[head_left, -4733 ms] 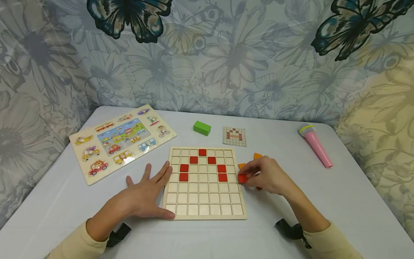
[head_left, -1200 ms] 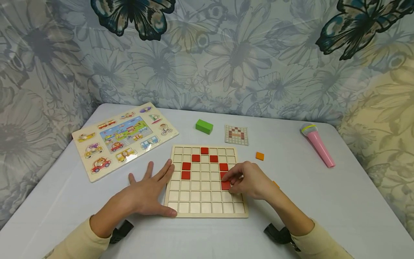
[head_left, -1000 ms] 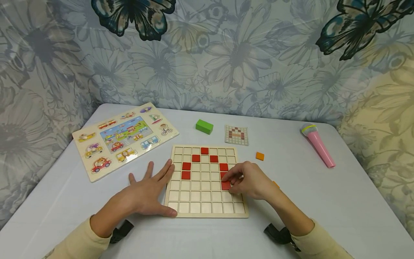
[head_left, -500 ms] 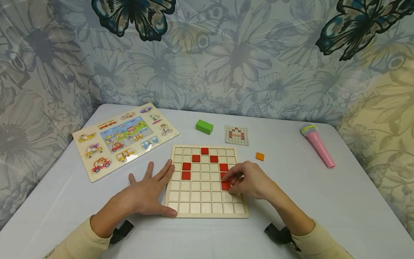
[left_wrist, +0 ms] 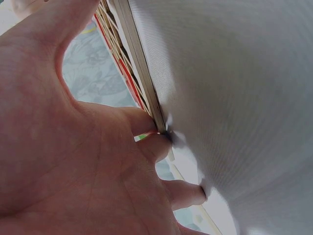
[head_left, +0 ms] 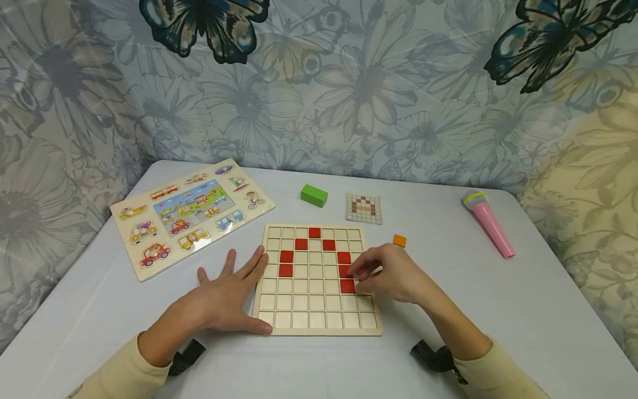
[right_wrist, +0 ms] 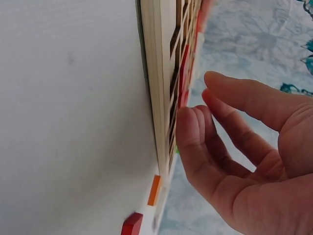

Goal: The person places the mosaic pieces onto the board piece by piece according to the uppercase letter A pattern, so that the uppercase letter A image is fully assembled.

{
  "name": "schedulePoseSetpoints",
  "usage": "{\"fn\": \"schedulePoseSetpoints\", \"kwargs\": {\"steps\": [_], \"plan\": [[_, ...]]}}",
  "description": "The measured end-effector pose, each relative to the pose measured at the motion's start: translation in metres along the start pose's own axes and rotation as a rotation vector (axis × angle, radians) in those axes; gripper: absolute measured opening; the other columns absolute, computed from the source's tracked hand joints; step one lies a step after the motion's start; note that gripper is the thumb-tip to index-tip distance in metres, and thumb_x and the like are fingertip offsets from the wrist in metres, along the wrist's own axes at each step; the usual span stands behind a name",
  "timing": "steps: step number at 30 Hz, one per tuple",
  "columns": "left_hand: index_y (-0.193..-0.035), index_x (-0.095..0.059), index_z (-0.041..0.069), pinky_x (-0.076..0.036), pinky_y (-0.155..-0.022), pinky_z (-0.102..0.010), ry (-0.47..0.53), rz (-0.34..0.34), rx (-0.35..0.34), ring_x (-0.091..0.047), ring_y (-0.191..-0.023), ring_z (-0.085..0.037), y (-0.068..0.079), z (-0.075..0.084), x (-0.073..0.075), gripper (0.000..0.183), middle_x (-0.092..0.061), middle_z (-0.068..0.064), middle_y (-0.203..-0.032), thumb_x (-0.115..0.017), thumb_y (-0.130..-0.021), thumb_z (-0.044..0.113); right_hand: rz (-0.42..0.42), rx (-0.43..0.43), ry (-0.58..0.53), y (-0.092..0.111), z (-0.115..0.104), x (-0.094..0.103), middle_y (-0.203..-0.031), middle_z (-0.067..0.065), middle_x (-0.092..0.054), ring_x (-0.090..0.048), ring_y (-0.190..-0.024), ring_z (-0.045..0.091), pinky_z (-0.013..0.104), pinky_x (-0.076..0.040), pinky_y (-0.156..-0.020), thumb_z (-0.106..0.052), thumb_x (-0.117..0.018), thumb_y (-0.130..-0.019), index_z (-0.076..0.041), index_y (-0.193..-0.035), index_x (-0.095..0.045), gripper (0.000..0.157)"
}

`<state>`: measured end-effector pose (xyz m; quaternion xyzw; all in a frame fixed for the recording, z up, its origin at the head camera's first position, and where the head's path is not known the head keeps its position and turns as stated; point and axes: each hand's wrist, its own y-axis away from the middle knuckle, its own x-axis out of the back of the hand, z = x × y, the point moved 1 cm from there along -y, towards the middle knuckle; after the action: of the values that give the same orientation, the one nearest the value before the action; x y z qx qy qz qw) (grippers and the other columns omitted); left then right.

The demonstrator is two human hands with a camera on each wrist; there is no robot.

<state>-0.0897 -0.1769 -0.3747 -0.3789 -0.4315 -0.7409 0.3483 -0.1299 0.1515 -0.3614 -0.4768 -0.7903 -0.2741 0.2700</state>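
Note:
A wooden grid board (head_left: 314, 332) lies at the middle of the table, with several red square tiles set in an arch in its cells. My left hand (head_left: 226, 302) rests with spread, straight fingers along its left edge, the thumb at the near left corner. Over the right edge hovers my right hand (head_left: 396, 274), fingers bent and thumb apart from them. Nothing is between them in the right wrist view. Just left of that thumb sits the lowest right red tile (head_left: 348, 286). A loose red tile (right_wrist: 132, 224) and an orange tile (right_wrist: 154, 190) show beside the board.
Behind the board stand a green block (head_left: 314, 195) and a small pattern card (head_left: 363, 209). A vehicle picture puzzle (head_left: 199, 244) lies at the back left. Toward the right is a pink toy microphone (head_left: 490, 227). An orange tile (head_left: 400, 240) lies near the right hand.
The right hand brought a red tile from beside the board into the cell under the right-hand red column. It has just let go and shifted slightly right. The left hand keeps its place.

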Motion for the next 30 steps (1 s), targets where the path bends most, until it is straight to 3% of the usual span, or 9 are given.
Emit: {"fn": "schedulePoseSetpoints", "kwargs": {"steps": [15,22,30], "plan": [[-0.169,-0.013,0.013,-0.008,-0.09,-0.098,-0.001,-0.001,0.0,-0.001,-0.155,-0.06,0.0,0.0,0.0,0.136,0.001,0.0,-0.178,-0.082,-0.069,0.075,0.042,-0.012,0.007,0.011,0.01,0.017,-0.088,0.001,-0.073,-0.067,-0.082,0.017,0.026,-0.055,-0.068,-0.004,-0.086,-0.077,-0.012,-0.093,-0.08,0.019],[-0.169,-0.012,0.013,-0.008,-0.09,-0.098,-0.003,0.0,-0.001,-0.001,-0.155,-0.06,0.0,-0.001,-0.001,0.137,0.001,0.0,-0.178,-0.082,-0.069,0.076,0.059,-0.066,-0.034,0.019,0.017,0.03,-0.089,0.006,-0.07,-0.066,-0.081,0.021,0.034,-0.058,-0.059,-0.006,-0.085,-0.08,-0.008,-0.097,-0.078,0.019],[-0.169,-0.012,0.014,-0.008,-0.09,-0.098,-0.008,0.001,-0.004,-0.001,-0.155,-0.06,0.0,-0.001,-0.001,0.137,0.002,0.0,-0.178,-0.081,-0.069,0.077,0.067,-0.095,0.019,0.027,0.032,0.045,-0.094,0.006,-0.073,-0.066,-0.089,0.019,0.026,-0.056,-0.069,-0.008,-0.085,-0.081,-0.009,-0.102,-0.078,0.022]]}}
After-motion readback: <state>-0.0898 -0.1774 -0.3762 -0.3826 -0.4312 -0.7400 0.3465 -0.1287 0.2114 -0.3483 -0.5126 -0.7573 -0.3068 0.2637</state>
